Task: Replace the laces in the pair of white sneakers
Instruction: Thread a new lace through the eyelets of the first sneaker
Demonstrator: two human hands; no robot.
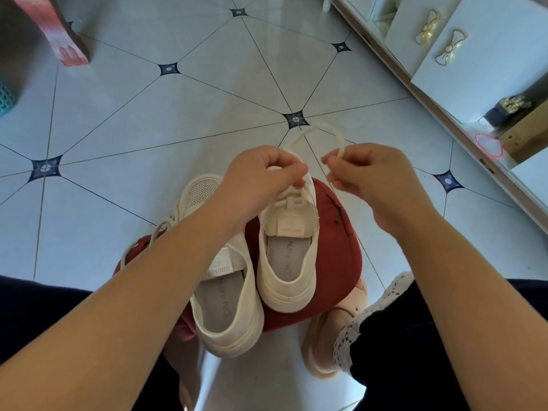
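Pinching lace (pixel 321 126) — left hand (pixel 264 173), right hand (pixel 367 173) — sneaker (pixel 286 262) on stool (pixel 341 250).

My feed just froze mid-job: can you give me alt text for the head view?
A person's bare left grip and right grip each pinch a white lace that loops between them over the front of one white sneaker. It stands beside the second sneaker on a red stool on a tiled floor.

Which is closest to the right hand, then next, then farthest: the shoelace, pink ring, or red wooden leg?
1. shoelace: pinched in the right hand fingers.
2. pink ring: lying off to the right.
3. red wooden leg: far upper left.
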